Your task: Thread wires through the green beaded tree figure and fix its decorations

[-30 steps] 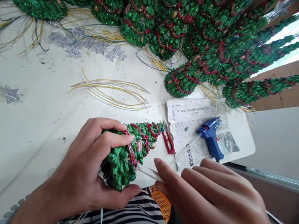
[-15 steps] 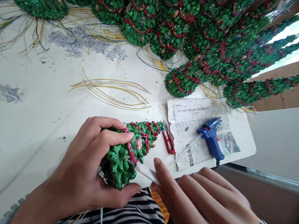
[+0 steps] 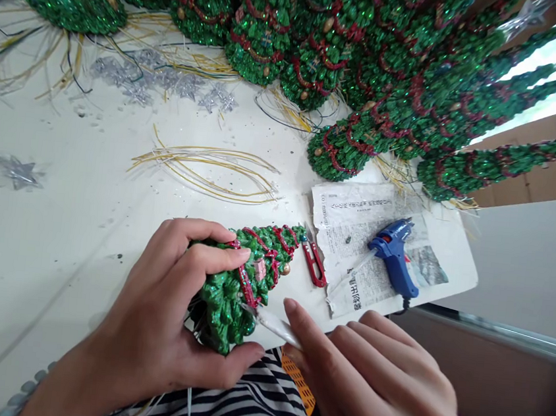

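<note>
My left hand [image 3: 172, 316] is wrapped round the base end of a small green Christmas tree ornament [image 3: 265, 259]. The tree lies on its side with its top to the right, and carries red garlands, a pink gift and a gold ball. Between the thumb and fingers of my right hand [image 3: 363, 382] is a slim white-handled tool [image 3: 278, 327]. Its thin tip touches the tree just below a red garland; the exact kind of tip is hard to make out. Wires hang below my left hand.
Red thread snips [image 3: 314, 263] lie beside the tree's top. A blue glue gun [image 3: 395, 253] rests on newspaper [image 3: 352, 209] at the right. Yellow and white wires [image 3: 207, 171] lie ahead, clear plastic stars [image 3: 186, 86] beyond them. Several larger trees [image 3: 262, 27] line the back.
The tree and the tool have shifted very slightly towards the lower right. Both hands keep their hold, and the tool tip stays at the same part of the tree.
</note>
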Available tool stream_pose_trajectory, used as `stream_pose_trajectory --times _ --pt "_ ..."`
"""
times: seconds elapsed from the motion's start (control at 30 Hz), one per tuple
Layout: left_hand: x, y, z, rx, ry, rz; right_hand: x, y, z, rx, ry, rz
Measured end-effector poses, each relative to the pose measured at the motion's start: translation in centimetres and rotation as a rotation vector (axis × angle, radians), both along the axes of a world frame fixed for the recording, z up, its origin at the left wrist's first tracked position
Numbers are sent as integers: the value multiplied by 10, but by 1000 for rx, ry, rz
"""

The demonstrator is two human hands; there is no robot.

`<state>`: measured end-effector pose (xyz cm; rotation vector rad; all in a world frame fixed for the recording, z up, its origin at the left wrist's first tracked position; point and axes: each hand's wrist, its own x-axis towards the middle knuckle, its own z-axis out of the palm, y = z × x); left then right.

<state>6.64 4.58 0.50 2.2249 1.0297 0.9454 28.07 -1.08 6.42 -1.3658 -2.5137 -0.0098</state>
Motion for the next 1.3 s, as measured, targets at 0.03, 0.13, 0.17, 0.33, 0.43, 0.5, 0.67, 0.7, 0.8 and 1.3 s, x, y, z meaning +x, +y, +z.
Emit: stream_pose_trajectory --times 0.03,0.13,0.17,0.33,0.43,0.5,0.67,0.7,0.8,1.3 --pt "0 0 0 -3 -1 2 0 0 1 -16 11 0" --pt "0 0 -1 -6 1 8 1 1 3 -63 39 2" --pt "0 -1 -1 -5 3 9 1 1 4 -72 37 2" --pt "0 0 -1 -5 -3 7 0 1 6 -85 10 -21" --pt "1 1 -1 -2 3 6 -1 0 8 -89 5 -21" --pt "2 0 -1 1 -3 13 -2 -1 8 -81 1 -26" --pt "5 -1 -3 1 -40 50 -4 -7 5 -13 -32 -16" --pt "5 -2 -3 3 -41 54 -5 -8 4 1 -30 -18" --pt "6 -2 -5 14 -48 75 -9 -11 -1 6 -15 -47" --pt "-2 -2 -6 13 -25 32 -16 -13 -19 -19 132 -97"
